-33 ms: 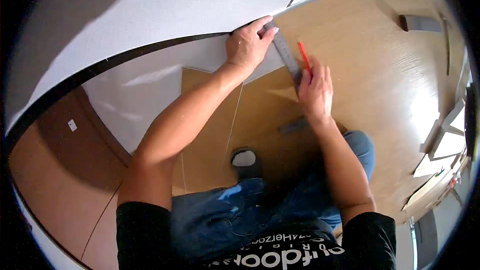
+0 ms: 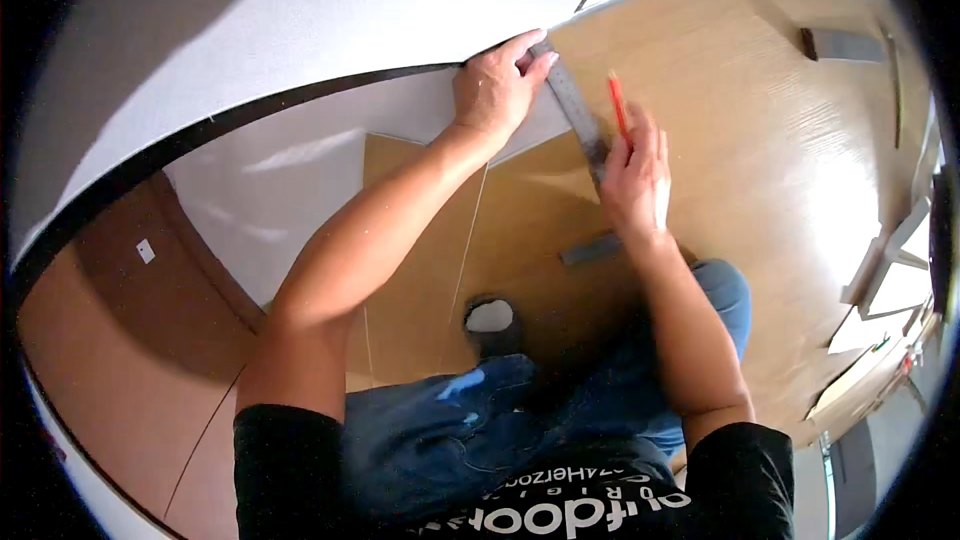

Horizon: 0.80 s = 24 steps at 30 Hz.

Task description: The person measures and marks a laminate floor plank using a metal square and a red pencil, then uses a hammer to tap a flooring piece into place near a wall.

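My left hand (image 2: 497,90) grips and presses the far end of a grey metal ruler (image 2: 568,98), right at the edge of a large white panel (image 2: 300,10) with a dark band along it. My right hand (image 2: 635,165) is beside the ruler's near part, fingers curled round a red pencil (image 2: 616,100) that points up and away from me. The ruler runs diagonally over a pale wooden board (image 2: 710,110), beside a white sheet (image 2: 260,180) and a tan piece (image 2: 410,220) with thin lines.
A grey block (image 2: 845,45) and thin strip (image 2: 895,100) lie at right. White pieces (image 2: 890,290) line the right edge. A brown panel (image 2: 110,340) is at left. A grey bar (image 2: 590,250) lies near my knee, and my shod foot (image 2: 490,325) is below.
My right hand has moved slightly up and to the right with the red pencil, now a little farther from the white panel's left section. My left hand stays on the ruler.
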Each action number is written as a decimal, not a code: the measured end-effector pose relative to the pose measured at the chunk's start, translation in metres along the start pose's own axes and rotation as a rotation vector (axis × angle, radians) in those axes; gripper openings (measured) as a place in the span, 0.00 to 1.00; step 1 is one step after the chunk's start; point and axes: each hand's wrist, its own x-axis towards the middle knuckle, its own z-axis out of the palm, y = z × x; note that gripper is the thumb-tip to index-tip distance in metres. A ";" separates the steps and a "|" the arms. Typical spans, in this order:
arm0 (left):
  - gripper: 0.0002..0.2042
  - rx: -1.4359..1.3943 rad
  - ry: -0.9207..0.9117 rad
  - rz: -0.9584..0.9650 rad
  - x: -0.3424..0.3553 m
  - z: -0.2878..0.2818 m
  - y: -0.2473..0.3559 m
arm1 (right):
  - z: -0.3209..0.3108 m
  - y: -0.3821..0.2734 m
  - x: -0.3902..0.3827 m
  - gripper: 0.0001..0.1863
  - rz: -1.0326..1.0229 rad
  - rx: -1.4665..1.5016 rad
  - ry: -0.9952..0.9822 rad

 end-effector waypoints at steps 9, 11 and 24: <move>0.18 -0.200 -0.084 -0.100 -0.002 -0.001 0.006 | -0.015 -0.003 -0.003 0.24 0.133 0.758 0.016; 0.18 -0.198 -0.080 -0.067 -0.002 0.000 0.005 | -0.010 -0.009 -0.003 0.23 0.119 0.818 0.078; 0.19 -0.103 -0.036 -0.012 0.002 0.010 -0.003 | 0.011 0.000 -0.024 0.22 0.295 0.856 0.052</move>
